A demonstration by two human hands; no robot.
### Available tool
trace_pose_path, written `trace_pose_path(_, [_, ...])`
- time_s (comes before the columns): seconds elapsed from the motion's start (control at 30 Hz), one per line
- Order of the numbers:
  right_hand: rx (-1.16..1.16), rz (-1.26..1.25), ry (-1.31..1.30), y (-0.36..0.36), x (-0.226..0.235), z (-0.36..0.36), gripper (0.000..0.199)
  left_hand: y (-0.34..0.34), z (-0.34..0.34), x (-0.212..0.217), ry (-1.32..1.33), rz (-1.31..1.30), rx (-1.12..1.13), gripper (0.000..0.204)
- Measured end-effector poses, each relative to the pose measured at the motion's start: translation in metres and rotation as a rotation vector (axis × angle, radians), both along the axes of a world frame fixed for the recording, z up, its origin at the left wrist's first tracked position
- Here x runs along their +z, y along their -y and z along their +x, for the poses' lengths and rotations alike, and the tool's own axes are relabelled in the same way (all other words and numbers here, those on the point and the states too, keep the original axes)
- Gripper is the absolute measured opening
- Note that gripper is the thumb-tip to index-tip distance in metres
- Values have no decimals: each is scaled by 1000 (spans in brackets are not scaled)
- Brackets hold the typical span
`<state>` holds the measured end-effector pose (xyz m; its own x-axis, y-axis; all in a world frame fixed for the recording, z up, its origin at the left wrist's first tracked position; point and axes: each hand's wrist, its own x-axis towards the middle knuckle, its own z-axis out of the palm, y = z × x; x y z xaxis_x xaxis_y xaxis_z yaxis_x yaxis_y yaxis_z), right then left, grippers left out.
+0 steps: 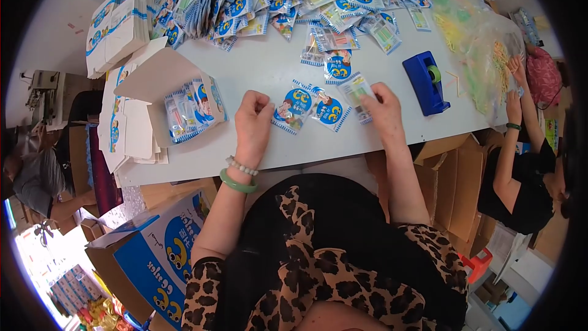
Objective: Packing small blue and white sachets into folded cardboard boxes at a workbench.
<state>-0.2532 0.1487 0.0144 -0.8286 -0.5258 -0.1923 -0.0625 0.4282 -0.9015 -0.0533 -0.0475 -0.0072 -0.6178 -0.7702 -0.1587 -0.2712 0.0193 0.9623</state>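
My left hand point(253, 124), with a bead bracelet and a green bangle at the wrist, is closed at the left edge of a small blue-and-white printed packet point(293, 109); its fingertips appear to pinch that edge. A second printed packet point(331, 110) lies against it on the right. In my right hand point(384, 113), thumb and fingers grip another packet point(357, 93), its clear side with thin green pieces facing up. Left of my left hand, an open white carton point(217, 103) lies on its side with several packets point(190, 109) inside.
A large heap of packets point(245, 3) covers the table's far side. Folded white cartons point(122, 27) are stacked at left. A blue tape dispenser point(425, 83) and a clear bag of yellow pieces point(474, 55) stand right, near another person's hands point(516, 89). A blue box point(156, 251) sits below the table.
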Motion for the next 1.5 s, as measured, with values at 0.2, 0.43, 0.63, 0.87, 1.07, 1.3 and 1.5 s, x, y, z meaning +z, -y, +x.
trace_pose_path(0.2, [-168,-310,128,13,25,21,8,-19,-25,24,338,-918,-203,29])
trace_pose_path(0.43, [-124,-466,703,19,28,45,10,-7,-30,3,229,-259,-226,32])
trace_pose_path(0.63, [-61,-427,619,55,9,87,14,-39,-13,37,-402,768,-10,37])
trace_pose_path(0.87, [407,-72,-448,52,17,86,26,-28,-1,19,-357,990,79,31])
trace_pose_path(1.07, [112,146,-940,78,-6,12,36,-25,-3,18,-367,1059,118,29])
trace_pose_path(1.3, [525,196,-846,117,-11,27,41,-18,32,19,-376,896,165,29])
trace_pose_path(1.5, [772,82,-932,92,8,66,23,-11,66,26,-303,743,199,27])
